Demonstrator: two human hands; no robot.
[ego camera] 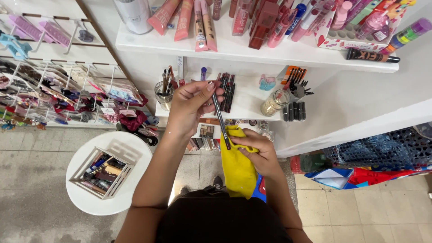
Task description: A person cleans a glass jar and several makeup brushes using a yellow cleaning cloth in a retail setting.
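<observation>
My left hand [191, 105] pinches the upper end of a thin dark makeup pencil [221, 119] and holds it slanted down to the right. The pencil's lower tip rests against a yellow cloth [237, 171], which my right hand [260, 155] grips near its top edge; the rest of the cloth hangs down in front of me. Both hands are in front of a white shelf [252, 101] where several similar dark pencils [227, 90] lie in a row.
An upper white shelf [252, 47] carries several pink and red cosmetic tubes. A glass jar [274, 102] and small dark lipsticks [294, 110] stand on the lower shelf. A round white stool [90, 202] with a box of cosmetics stands at lower left, and wire racks [54, 94] of hair accessories hang left.
</observation>
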